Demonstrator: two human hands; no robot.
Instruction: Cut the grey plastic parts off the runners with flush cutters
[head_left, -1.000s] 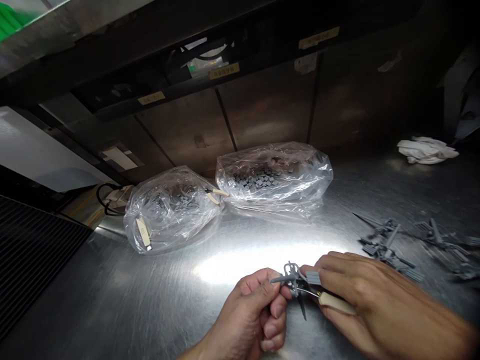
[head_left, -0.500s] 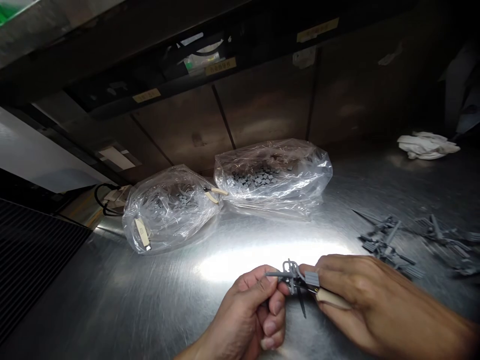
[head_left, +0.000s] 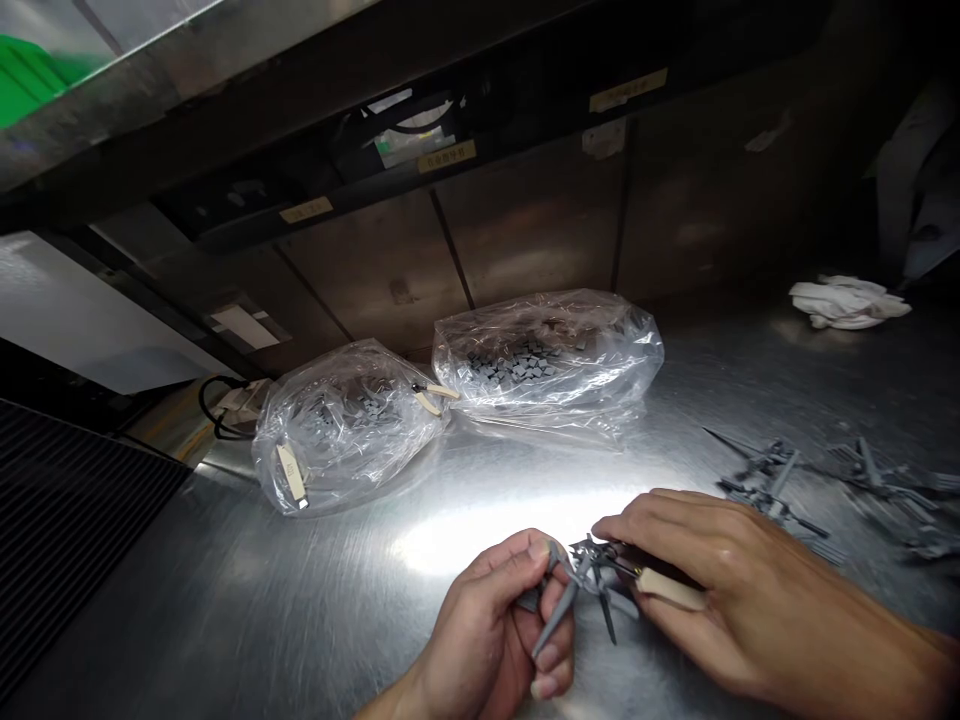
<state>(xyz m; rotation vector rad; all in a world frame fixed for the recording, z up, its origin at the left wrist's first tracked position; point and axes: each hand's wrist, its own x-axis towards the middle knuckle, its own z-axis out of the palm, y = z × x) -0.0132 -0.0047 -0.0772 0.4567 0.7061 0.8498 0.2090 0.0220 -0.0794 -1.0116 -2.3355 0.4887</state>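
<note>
The gray plastic piece point(head_left: 556, 618), a spiky thing with several thin arms, is held up over the near side of the tabletop point(head_left: 262, 600), and from my distant seat I see it between the two hands. My left hand point(head_left: 491, 615) pinches it between thumb and fingers, one long arm slanting down across the fingers. My right hand point(head_left: 697, 590) is closed around cream-handled cutters point(head_left: 671, 590), whose dark tip reaches in among the arms; I cannot tell whether its jaws bite on anything. The hands stand close, just apart, with the piece between them.

Beyond my right hand, toward the right edge of the tabletop, I see a cluster of gray parts point(head_left: 784, 487) and, farther right, a second cluster point(head_left: 870, 465). Toward the back edge lie two clear bags with small gray bits inside, the left bag point(head_left: 352, 455) and the right bag point(head_left: 559, 395). Cream-handled pliers point(head_left: 429, 400) lie where they meet, and a flat cream tool point(head_left: 291, 475) rests on the left bag. A crumpled white cloth point(head_left: 849, 302) sits near the back right corner.
</note>
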